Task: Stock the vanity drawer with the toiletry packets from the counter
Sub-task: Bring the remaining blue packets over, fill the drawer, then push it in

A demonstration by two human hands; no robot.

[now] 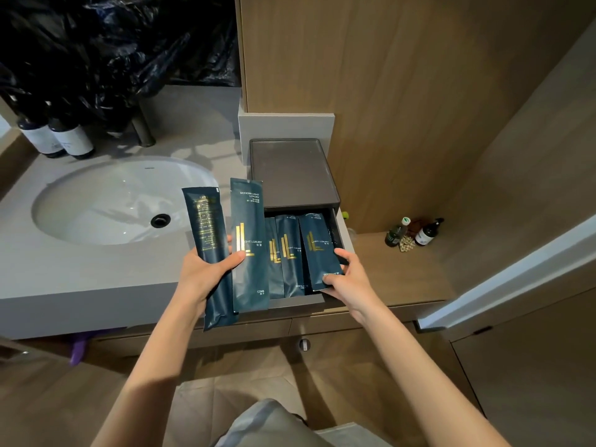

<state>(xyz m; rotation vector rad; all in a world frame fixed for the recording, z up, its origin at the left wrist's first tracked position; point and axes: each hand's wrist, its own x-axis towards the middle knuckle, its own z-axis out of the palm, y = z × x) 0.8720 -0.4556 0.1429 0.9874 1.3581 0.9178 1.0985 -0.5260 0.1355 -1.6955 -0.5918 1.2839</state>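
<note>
Packets all dark teal w/ gold print — the comb packet [250,250] shows a gold double-bar logo plus pale lettering, the back-facing packet [209,253] carries fine gold text. Same teal-and-gold on the drawer packets [290,256] and the dental packet [319,250]. Drawer box [290,172] is dark grey, matte top. Counter [80,269] pale grey; sink [106,204] glossy white w/ black drain. Wall panel [419,91] warm brown wood grain. Bottles by the sink [56,140] dark w/ white labels. Black shiny plastic bag [113,53] up top — purple item [79,348] under the counter edge.
</note>
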